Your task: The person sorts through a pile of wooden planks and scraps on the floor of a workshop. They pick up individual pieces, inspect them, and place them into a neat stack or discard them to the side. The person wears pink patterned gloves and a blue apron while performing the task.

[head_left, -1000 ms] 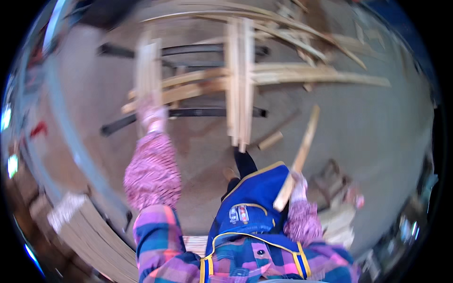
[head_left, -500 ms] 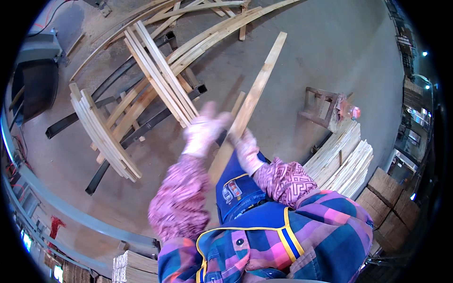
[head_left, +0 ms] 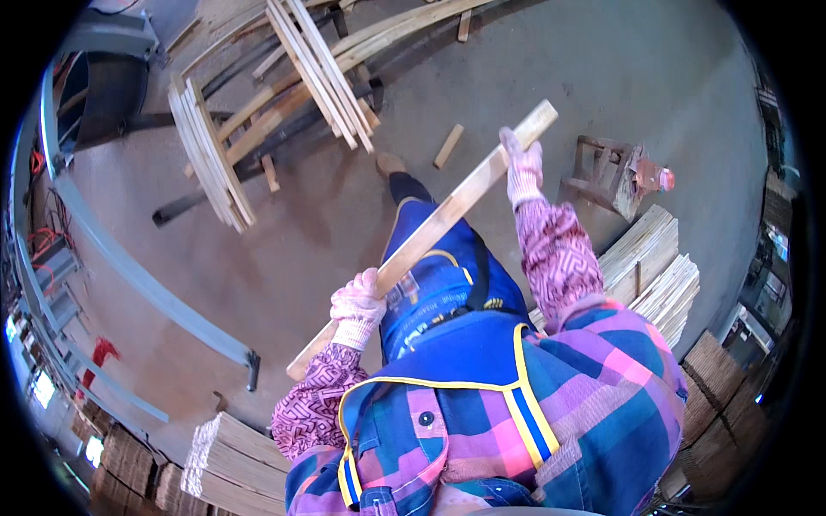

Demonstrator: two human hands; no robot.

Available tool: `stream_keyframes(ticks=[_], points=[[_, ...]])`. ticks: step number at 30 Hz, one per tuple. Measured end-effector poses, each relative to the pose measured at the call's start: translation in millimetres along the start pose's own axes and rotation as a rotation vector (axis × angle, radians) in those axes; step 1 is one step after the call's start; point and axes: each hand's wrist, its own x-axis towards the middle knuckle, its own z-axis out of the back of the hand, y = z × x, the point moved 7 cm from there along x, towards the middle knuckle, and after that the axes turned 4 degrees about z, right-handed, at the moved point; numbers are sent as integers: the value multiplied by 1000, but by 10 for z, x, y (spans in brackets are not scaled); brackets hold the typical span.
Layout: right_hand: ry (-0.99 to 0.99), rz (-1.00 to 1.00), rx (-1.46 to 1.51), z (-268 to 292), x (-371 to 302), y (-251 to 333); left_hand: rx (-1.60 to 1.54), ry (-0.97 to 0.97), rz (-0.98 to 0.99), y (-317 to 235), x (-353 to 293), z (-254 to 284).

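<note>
A long pale wooden slat (head_left: 447,217) slants across the front of my blue apron, its far end up to the right and its near end down to the left. Gloved in pale pink, my left hand (head_left: 357,301) is wrapped round the slat's lower part. Toward the far end, my right hand (head_left: 521,163), in a like glove, grips the slat too. Beyond my left hand, several slats (head_left: 323,73) lie stacked across a dark metal frame and curved wooden strips. Another bundle of slats (head_left: 211,163) rests on the left of that frame.
A small wooden stool (head_left: 594,168) with a plastic bottle (head_left: 662,178) stands at the right. Near it are stacked boards (head_left: 645,267); another board stack (head_left: 237,456) is at the lower left. A curved grey metal rail (head_left: 155,275) runs along the left. A short wood offcut (head_left: 448,146) lies on the floor.
My right hand has slid out toward the slat's far end, and my left hand has closed on its lower part. The slat now lies lower across me, and the view has shifted.
</note>
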Motion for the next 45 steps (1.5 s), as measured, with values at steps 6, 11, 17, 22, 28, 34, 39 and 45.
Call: stream_keyframes(ticks=[6, 11, 17, 22, 28, 34, 39, 45], points=[[50, -379, -118, -279, -60, -617, 15, -14, 16, 196, -659, -672], [-16, -439, -224, -133, -166, -1034, 10, 386, 301, 510, -771, -1173], [-90, -370, -180, -335, -3, -1012, -29, 421, 241, 493, -298, -1737], [-62, -256, -333, -610, 339, -1441, -124, 288, 23, 504, -61, -2441], [-41, -61, -500, -905, 940, -1545, -124, 160, 165, 526, 16, -2109], [-132, -34, -353, -257, 799, 80, -251, 104, 414, 858, -390, -1478], [83, 217, -292, -716, -42, 152, -531, -78, 712, 1015, -256, -536], [218, 321, -154, -541, -1066, 450, -725, -674, 349, 974, -273, -174]])
